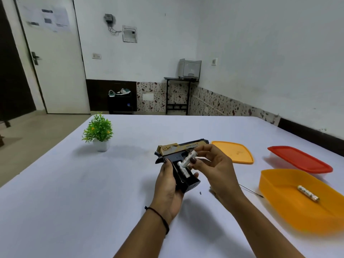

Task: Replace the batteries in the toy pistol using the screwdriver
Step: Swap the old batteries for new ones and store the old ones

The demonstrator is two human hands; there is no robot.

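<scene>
I hold the pistol [181,148] just above the table [93,202], left hand [167,185] wrapped round its grip so the open bay faces up. One cell [183,171] sits inside. My right hand [217,170] pinches a battery [189,158], tilted toward the bay, I judge for insertion. The screwdriver [250,190] lies beside the tub [279,207].

One wide-angle view from the person's head faces forward and down across the worktop [74,202], close above the left hand [167,185] and right hand [217,170] at lower centre, reaching the door [55,71] and far wall [149,53].
</scene>
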